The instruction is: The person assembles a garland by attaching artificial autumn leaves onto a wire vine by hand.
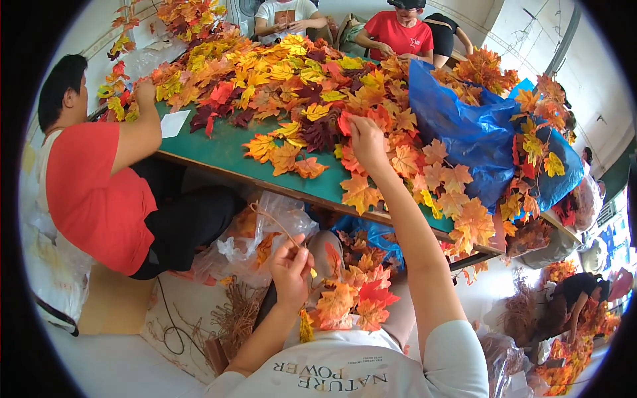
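My left hand (292,273) is closed over my lap, pinching a thin brown artificial vine stem (273,215) whose bare end curves up and away. Below it, orange and red artificial maple leaves (355,298) lie across my lap; whether they hang on that stem, I cannot tell. Stretched out over the table, my right hand (367,141) has its fingertips closed on a red artificial leaf (345,124) at the near side of the pile. Around that hand are dark purple leaves (322,131), yellow ones and orange ones.
A heap of artificial leaves (265,73) covers much of the green table (222,149). Blue plastic sheeting (458,126) lies at the right. A person in red (93,179) sits at the left; others work across the table. Clear plastic bags (265,215) and brown stems (239,312) are below.
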Available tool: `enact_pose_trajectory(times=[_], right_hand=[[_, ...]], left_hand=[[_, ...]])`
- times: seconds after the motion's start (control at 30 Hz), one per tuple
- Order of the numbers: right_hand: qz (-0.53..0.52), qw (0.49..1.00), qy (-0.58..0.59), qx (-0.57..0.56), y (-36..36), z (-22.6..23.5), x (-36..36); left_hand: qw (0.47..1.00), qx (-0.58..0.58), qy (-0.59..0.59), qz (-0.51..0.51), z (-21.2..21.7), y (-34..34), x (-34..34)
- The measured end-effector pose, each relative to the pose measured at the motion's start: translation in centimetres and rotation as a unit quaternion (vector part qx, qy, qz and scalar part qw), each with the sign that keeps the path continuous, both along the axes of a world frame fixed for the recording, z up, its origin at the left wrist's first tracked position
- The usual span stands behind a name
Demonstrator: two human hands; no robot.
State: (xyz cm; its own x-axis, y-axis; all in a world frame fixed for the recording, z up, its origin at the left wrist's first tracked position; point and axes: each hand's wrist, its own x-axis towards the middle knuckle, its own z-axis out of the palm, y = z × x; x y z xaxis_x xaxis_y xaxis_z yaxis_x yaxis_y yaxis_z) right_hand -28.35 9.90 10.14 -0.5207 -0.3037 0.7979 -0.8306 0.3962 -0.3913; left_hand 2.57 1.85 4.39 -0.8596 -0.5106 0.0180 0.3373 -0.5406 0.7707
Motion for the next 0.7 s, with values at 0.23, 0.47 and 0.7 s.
enact_pose_trajectory(times=[0.23, 0.47, 0.7], right_hand=[[-0.083, 0.986, 0.007, 0.143, -4.2, 1.0, -6.2], [-0.185, 0.963, -0.015, 0.195, -4.3, 1.6, -5.3], [-0.090, 0.970, -0.183, -0.133, 1.3, 2.8, -3.5]], left_hand=[[0.995, 0.032, -0.038, -0.082, -1.2, -0.6, 0.0], [0.995, 0.026, -0.054, -0.081, -1.4, -1.7, -0.3], [0.994, 0.003, -0.057, -0.096, -0.9, -0.8, -0.6]])
